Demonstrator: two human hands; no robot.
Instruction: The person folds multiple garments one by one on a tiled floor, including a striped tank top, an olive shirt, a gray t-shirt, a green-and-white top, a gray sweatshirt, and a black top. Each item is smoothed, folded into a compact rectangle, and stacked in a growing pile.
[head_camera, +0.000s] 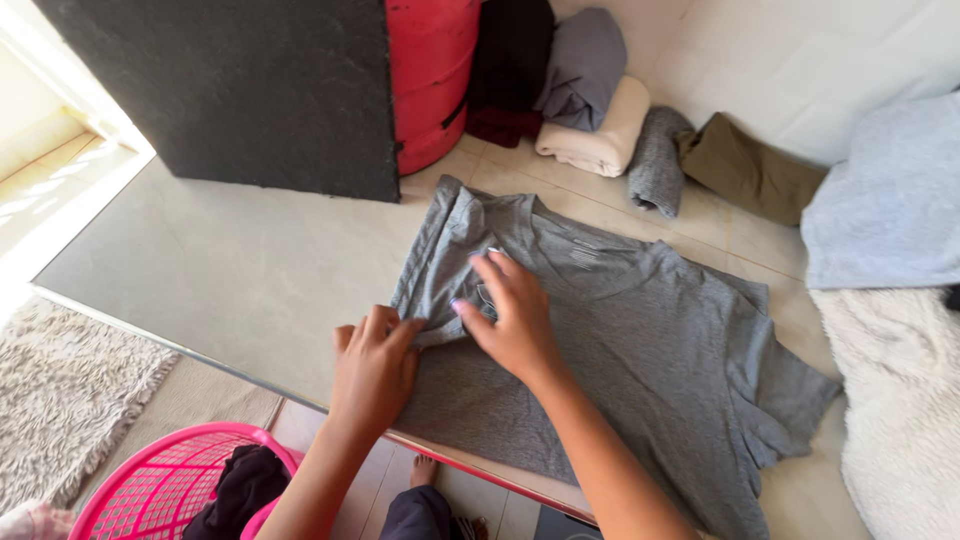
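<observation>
A pale, glossy worktop (230, 270) fills the middle of the view, its near edge running diagonally from the left toward the lower right. Nearest, below that edge, a pink laundry basket (150, 480) with dark cloth in it stands on the floor beside a shaggy rug (60, 390).

Both hands rest on a grey T-shirt (650, 350) spread flat on the worktop. The left hand (375, 365) presses fingers-down on the folded sleeve edge near the shirt's lower left; its grip is together, pinching a ridge of cloth. Just beside it, nearly touching, the right hand (510, 315) lies flat with fingers spread below the neckline, its grip apart, pressing rather than clasping. The shirt's hem hangs over the near worktop edge to the right of the hands.

Left of the grip lies a broad bare stretch of worktop. Beyond the hands stand a dark slab (250, 90) and a red cylinder (430, 70); farther right, well apart, rolled and folded clothes (600, 110) line the wall.
</observation>
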